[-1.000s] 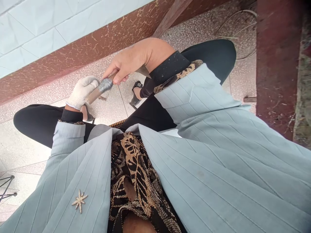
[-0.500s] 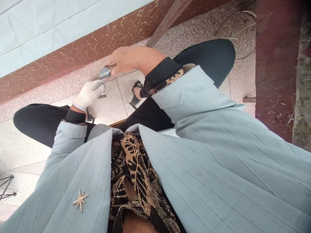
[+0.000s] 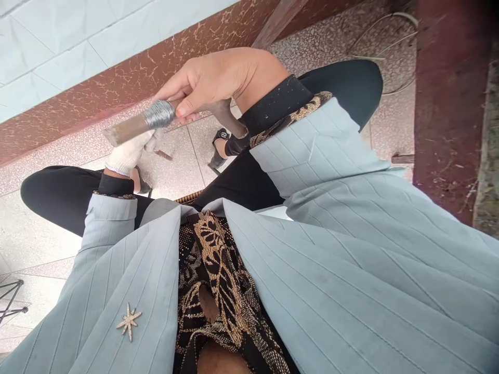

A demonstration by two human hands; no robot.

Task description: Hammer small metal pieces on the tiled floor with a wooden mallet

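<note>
My right hand (image 3: 202, 83), bare, grips a wire-wrapped hand tool (image 3: 128, 127) around its middle. The tool has a flat, blade-like end pointing left, a band of silvery wire beside my thumb, and a curved brown part coming out under my palm. My left hand (image 3: 127, 156), in a white knitted glove, is low behind the flat end, which covers part of it. Its fingers look curled; what they hold, if anything, I cannot make out. Just right of the glove is a small brown piece (image 3: 163, 155), seemingly on the floor.
A tiled wall with a reddish-brown base (image 3: 156, 65) runs along the far side. A wooden leg (image 3: 278, 23) slants down to the speckled floor (image 3: 175, 176). On the right are a pale cable (image 3: 378, 57) and a dark red board (image 3: 448, 104). Thin black legs (image 3: 13, 298) show lower left.
My right hand has lifted the tool up toward the camera, so its flat end and curved part now show. My gloved left hand has shifted slightly left and is now partly covered.
</note>
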